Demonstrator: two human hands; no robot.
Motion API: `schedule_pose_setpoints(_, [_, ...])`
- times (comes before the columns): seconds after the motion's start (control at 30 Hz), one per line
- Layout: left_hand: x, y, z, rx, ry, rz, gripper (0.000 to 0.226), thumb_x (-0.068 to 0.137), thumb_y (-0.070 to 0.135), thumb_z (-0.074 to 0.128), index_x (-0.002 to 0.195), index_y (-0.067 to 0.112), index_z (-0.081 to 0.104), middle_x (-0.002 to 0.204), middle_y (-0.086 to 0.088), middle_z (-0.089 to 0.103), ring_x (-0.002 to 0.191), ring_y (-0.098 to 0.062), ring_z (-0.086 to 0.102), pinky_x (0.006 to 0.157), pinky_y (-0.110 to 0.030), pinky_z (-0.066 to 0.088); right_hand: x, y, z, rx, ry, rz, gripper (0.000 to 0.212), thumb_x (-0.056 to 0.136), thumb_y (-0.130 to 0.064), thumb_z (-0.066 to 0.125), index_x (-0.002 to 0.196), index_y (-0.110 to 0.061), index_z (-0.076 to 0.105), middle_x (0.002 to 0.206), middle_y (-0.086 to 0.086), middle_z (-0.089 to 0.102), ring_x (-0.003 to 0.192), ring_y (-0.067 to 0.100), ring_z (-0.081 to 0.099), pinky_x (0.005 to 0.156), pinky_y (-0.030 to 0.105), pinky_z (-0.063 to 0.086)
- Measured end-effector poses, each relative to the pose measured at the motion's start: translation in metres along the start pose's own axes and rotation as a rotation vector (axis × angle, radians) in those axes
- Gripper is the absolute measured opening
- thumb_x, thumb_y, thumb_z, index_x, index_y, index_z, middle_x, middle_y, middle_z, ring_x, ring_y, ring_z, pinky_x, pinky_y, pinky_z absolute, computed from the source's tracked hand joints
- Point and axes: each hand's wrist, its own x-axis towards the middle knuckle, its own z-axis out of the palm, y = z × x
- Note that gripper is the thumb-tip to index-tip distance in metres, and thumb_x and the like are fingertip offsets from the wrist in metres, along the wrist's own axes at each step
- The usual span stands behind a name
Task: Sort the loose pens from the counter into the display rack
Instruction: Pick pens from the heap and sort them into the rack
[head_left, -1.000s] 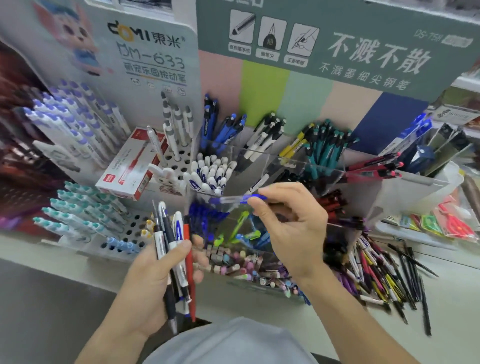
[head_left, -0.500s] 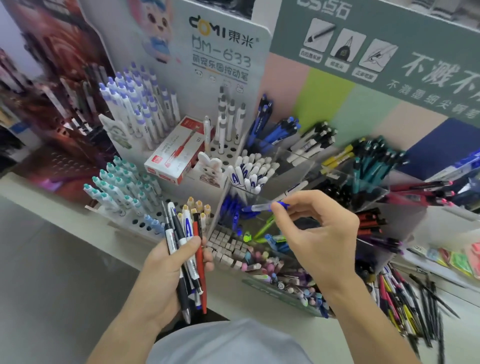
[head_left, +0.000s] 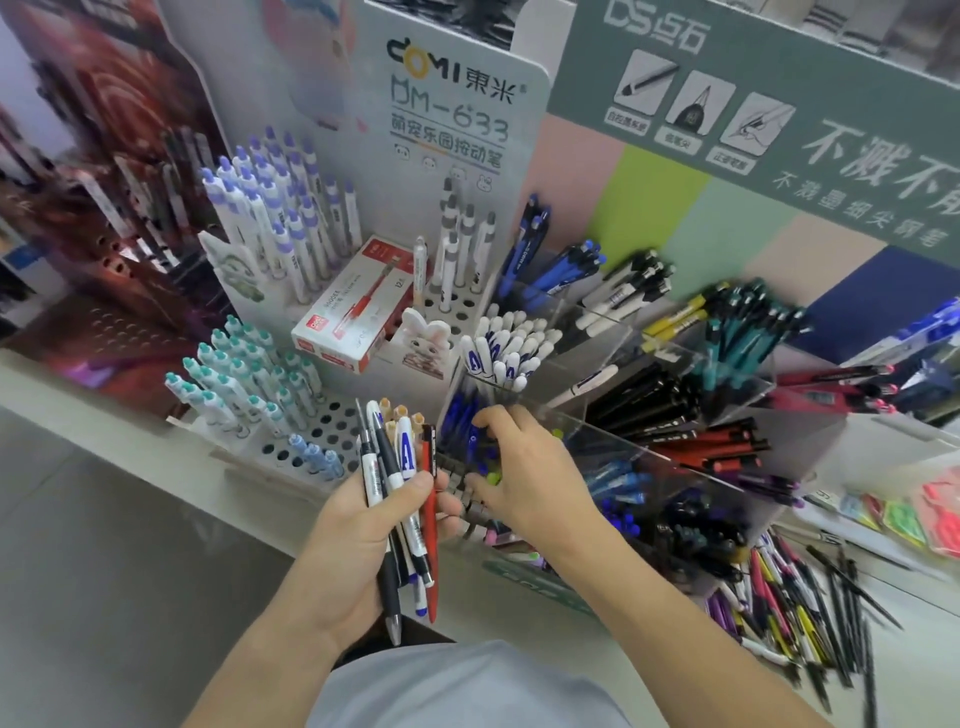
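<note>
My left hand grips a bundle of several pens, white, black and one red, upright in front of the rack. My right hand reaches into the clear acrylic display rack. Its curled fingers are down in the compartment of blue pens, where they pinch a blue pen that they partly hide. A pile of loose pens lies on the counter at the lower right.
A white pegboard stand with teal- and purple-capped pens stands to the left, a red-and-white pen box lying on it. Other acrylic compartments hold white, black, red and teal pens. Erasers fill the front tray.
My right hand has carried the blue pen down and left, from above the rack into the blue-pen compartment. The view has swung left. My left hand still holds its bundle.
</note>
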Motion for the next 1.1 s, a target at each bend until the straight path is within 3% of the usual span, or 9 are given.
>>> schedule_pose_setpoints(0.23, [0.002,0.005,-0.001,-0.04,-0.092,-0.041,0.036,0.092,0.003,0.057,0.125,-0.009,0.055,0.095,-0.023,0.069,0.075,-0.029,0.07,0.066,-0.039,0.063,-0.002,0.001,0.007,0.078,0.347,-0.038,0.044,0.079,-0.012,0.084,0.117,-0.012,0.063,0.11,0.003,0.058,0.081,0.022,0.065,0.062,0.037,0.058])
schedule_pose_setpoints(0.37, [0.002,0.003,0.0,0.001,-0.168,-0.092,0.039,0.088,0.005,0.057,0.124,-0.009,0.056,0.087,-0.021,0.069,0.064,-0.025,0.065,0.053,-0.027,0.055,-0.014,-0.002,-0.008,0.289,0.559,-0.098,0.019,0.088,-0.007,0.076,0.106,-0.01,0.069,0.1,-0.002,0.061,0.08,0.008,0.061,0.07,0.024,0.054])
schedule_pose_setpoints(0.43, [0.001,0.002,0.003,-0.027,-0.253,-0.146,0.031,0.088,-0.004,0.054,0.119,-0.01,0.055,0.082,-0.022,0.066,0.057,-0.022,0.059,0.047,-0.024,0.047,-0.022,-0.015,-0.03,0.528,0.478,-0.064,0.01,0.092,-0.012,0.073,0.101,-0.015,0.071,0.089,-0.008,0.065,0.076,0.011,0.063,0.069,0.024,0.053])
schedule_pose_setpoints(0.5, [0.003,-0.001,0.006,0.005,-0.344,-0.191,0.027,0.08,-0.014,0.056,0.107,-0.007,0.057,0.074,-0.022,0.061,0.053,-0.021,0.053,0.046,-0.024,0.043,-0.026,-0.024,-0.052,0.684,0.159,0.031,0.014,0.093,-0.023,0.072,0.107,-0.022,0.07,0.084,-0.009,0.068,0.073,0.012,0.065,0.067,0.028,0.055])
schedule_pose_setpoints(0.6, [0.008,-0.005,0.009,0.093,-0.457,-0.21,0.028,0.072,-0.011,0.053,0.097,-0.005,0.064,0.078,-0.026,0.056,0.058,-0.026,0.047,0.053,-0.029,0.042,-0.027,-0.013,-0.069,0.577,-0.167,0.098,0.021,0.093,-0.033,0.073,0.112,-0.028,0.067,0.088,-0.008,0.069,0.068,0.005,0.063,0.064,0.024,0.054])
schedule_pose_setpoints(0.73, [0.013,-0.006,0.013,0.202,-0.557,-0.244,0.035,0.072,-0.012,0.049,0.103,-0.006,0.063,0.086,-0.029,0.057,0.064,-0.027,0.046,0.061,-0.032,0.042,-0.027,0.007,-0.074,0.724,-0.124,0.176,0.024,0.085,-0.023,0.082,0.102,-0.027,0.065,0.09,0.0,0.072,0.068,0.01,0.062,0.074,0.038,0.056])
schedule_pose_setpoints(0.87, [0.018,-0.006,0.019,0.231,-0.654,-0.3,0.044,0.069,-0.015,0.043,0.112,-0.009,0.054,0.095,-0.029,0.063,0.065,-0.028,0.047,0.061,-0.033,0.043,-0.031,0.016,-0.074,0.866,-0.164,0.193,0.043,0.083,-0.018,0.082,0.119,-0.029,0.063,0.085,0.003,0.07,0.072,0.016,0.061,0.08,0.048,0.057])
schedule_pose_setpoints(1.0, [0.02,-0.012,0.023,0.169,-0.742,-0.358,0.053,0.066,-0.017,0.042,0.114,-0.004,0.063,0.106,-0.034,0.058,0.069,-0.03,0.05,0.063,-0.036,0.043,-0.036,0.024,-0.083,0.926,-0.139,0.178,0.023,0.092,-0.007,0.072,0.112,-0.019,0.072,0.094,0.017,0.072,0.076,0.027,0.067,0.08,0.054,0.057])
schedule_pose_setpoints(1.1, [0.019,-0.015,0.027,0.193,-0.77,-0.379,0.055,0.066,-0.016,0.043,0.114,-0.001,0.065,0.097,-0.03,0.06,0.065,-0.028,0.05,0.058,-0.032,0.042,-0.04,0.03,-0.086,0.885,-0.093,0.142,0.009,0.097,-0.017,0.069,0.105,-0.019,0.073,0.096,0.013,0.074,0.084,0.035,0.069,0.078,0.055,0.057])
